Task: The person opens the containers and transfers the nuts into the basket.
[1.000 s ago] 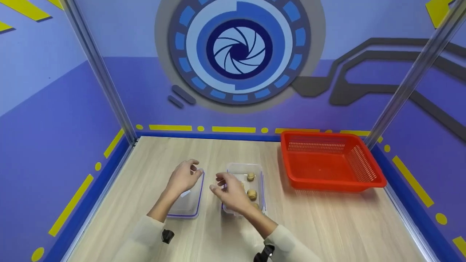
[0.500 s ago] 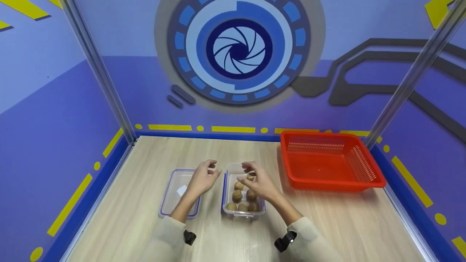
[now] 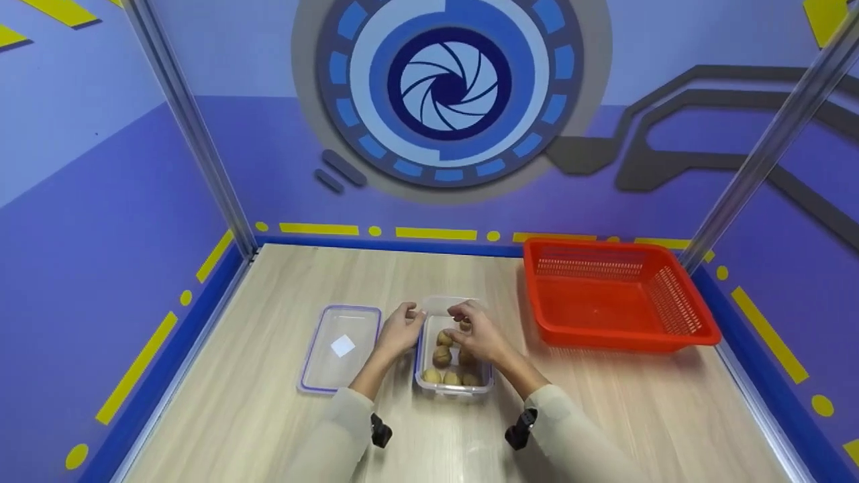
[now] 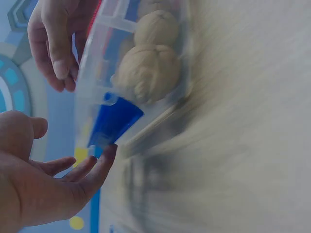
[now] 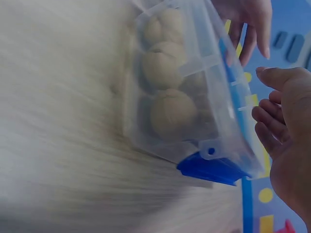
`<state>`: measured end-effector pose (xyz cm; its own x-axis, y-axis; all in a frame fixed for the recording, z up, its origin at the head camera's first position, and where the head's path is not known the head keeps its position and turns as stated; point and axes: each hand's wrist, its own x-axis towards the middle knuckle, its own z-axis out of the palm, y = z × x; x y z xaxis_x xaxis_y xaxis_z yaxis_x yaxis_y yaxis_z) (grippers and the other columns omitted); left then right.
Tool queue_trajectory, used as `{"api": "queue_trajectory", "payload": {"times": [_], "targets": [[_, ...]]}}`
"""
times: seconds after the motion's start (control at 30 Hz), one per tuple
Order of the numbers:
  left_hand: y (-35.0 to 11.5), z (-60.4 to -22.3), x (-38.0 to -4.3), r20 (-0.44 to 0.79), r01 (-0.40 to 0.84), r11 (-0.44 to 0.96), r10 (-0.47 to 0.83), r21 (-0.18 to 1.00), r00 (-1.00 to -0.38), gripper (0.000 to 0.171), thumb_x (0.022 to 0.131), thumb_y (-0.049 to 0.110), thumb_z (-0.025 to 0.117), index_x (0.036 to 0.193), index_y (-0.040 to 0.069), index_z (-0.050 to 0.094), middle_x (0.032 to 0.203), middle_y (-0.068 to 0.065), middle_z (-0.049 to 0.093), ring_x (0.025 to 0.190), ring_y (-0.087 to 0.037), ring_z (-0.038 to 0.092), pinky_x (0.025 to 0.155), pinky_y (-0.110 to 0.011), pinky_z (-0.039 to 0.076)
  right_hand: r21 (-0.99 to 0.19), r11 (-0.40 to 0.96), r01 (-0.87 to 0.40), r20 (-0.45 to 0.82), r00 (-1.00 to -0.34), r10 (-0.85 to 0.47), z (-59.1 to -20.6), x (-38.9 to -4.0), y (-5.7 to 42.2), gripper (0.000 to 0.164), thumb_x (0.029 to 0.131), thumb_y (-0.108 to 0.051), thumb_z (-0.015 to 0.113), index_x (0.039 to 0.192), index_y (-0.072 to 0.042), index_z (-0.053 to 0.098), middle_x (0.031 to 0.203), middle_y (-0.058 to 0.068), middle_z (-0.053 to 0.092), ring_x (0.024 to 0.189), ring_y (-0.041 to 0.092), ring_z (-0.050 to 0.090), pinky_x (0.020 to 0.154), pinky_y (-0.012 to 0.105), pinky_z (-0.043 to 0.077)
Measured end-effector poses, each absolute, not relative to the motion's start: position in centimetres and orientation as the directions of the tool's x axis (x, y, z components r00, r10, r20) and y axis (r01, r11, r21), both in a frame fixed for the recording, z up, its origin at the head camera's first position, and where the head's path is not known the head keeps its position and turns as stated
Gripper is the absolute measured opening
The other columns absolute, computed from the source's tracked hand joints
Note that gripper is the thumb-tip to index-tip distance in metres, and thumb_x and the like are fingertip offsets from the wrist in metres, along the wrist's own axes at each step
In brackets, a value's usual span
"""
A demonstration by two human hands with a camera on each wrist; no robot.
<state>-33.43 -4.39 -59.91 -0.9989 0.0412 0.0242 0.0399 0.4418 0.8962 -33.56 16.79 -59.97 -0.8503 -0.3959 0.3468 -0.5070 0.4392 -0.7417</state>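
A clear plastic box (image 3: pixel 425 386) with several walnuts (image 3: pixel 441 356) in it stands at the middle of the table. My left hand (image 3: pixel 400 330) is at its left rim; in the left wrist view, its fingertips are right at a blue side flap (image 4: pixel 114 119). Over the box's right side is my right hand (image 3: pixel 478 334), which hides part of the rim and some walnuts. The right wrist view shows this hand (image 5: pixel 291 126) beside the upper wall, thumb and fingers apart, nothing between them. A clear lid (image 3: pixel 329 369) with a purple-blue edge lies left of the box.
A red perforated basket (image 3: pixel 590 305) stands at the back right of the wooden table (image 3: pixel 671 416). Printed panels and metal posts (image 3: pixel 201 154) enclose the table at the back and sides. A white square label (image 3: pixel 342 345) shows on the lid.
Both hands have moved right overall, from the lid and the box's left side to the box's two sides. The lid and more walnuts have come into sight. The basket has stayed put.
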Motion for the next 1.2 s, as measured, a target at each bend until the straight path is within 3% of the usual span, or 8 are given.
{"api": "queue_trajectory", "payload": {"times": [0.27,0.5,0.6,1.2], "targets": [[-4.3,-61.4,-33.7,0.006,0.032,0.388,0.067,0.921,-0.998,0.042,0.108,0.015,0.059,0.144,-0.005,0.056,0.131,-0.025,0.067,0.126,-0.042,0.064,0.108,-0.052,0.052,-0.609,0.596,-0.524,0.352,-0.851,-0.389,-60.9,-34.0,15.7,0.031,0.092,-0.008,0.082,0.119,0.004,0.071,0.111,0.022,0.07,0.101,0.035,0.069,0.087,0.05,0.059],[-4.7,-61.5,-34.2,0.01,0.03,0.234,0.087,0.972,-0.996,0.044,0.106,0.009,0.063,0.146,-0.007,0.054,0.131,-0.028,0.066,0.125,-0.042,0.063,0.104,-0.05,0.054,-0.567,0.664,-0.487,0.333,-0.873,-0.357,-61.0,-34.3,15.2,0.031,0.094,-0.014,0.081,0.119,0.003,0.072,0.112,0.014,0.072,0.102,0.032,0.072,0.088,0.052,0.06],[-4.6,-61.8,-34.2,-0.005,0.016,0.236,0.089,0.972,-0.996,0.046,0.106,0.011,0.064,0.147,-0.006,0.054,0.132,-0.026,0.066,0.126,-0.041,0.062,0.104,-0.048,0.054,-0.534,0.694,-0.483,0.331,-0.875,-0.353,-61.4,-34.1,15.2,0.03,0.093,-0.015,0.082,0.117,0.002,0.073,0.11,0.011,0.072,0.1,0.03,0.072,0.086,0.051,0.061],[-3.8,-62.9,-33.8,0.019,0.026,0.179,0.04,0.983,-0.999,0.045,0.102,0.007,0.066,0.144,-0.007,0.055,0.127,-0.029,0.067,0.123,-0.042,0.063,0.105,-0.05,0.053,-0.491,0.742,-0.455,0.266,-0.89,-0.37,-61.9,-33.4,15.5,0.029,0.093,-0.021,0.084,0.113,-0.002,0.076,0.106,0.009,0.073,0.098,0.027,0.072,0.088,0.049,0.06]]}}
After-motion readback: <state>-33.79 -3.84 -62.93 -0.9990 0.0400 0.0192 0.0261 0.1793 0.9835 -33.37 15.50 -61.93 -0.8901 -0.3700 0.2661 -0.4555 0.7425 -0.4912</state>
